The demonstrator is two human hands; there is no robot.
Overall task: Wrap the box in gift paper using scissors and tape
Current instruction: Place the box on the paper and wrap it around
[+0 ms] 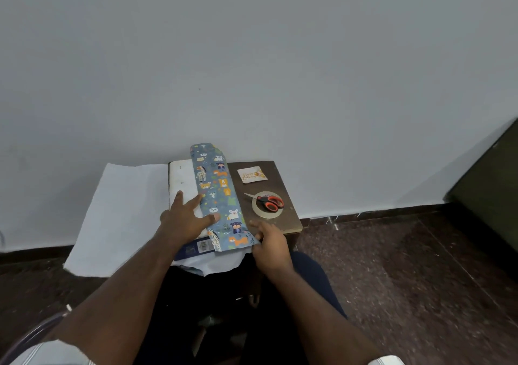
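Where the small dark table stands against the pale wall, the box lies flat on its left part, white top face up, a barcode label visible on its near edge. The gift paper, blue with cartoon animals, is folded over the right side of the box as a long strip running from near to far; its far end curls up against the wall. The white reverse of the sheet spreads out to the left, overhanging the table edge, and a further portion hangs off the near edge.

The left hand rests on the box with fingers spread and straight, thumb pressing the near left edge of the printed strip. The right hand is at the near right corner of the strip, fingers loosely curled; whether they pinch the paper edge cannot be told.

On the right of the table, the scissors, orange and black handled, lie across the tape roll. A small printed card lies beyond them, apart.
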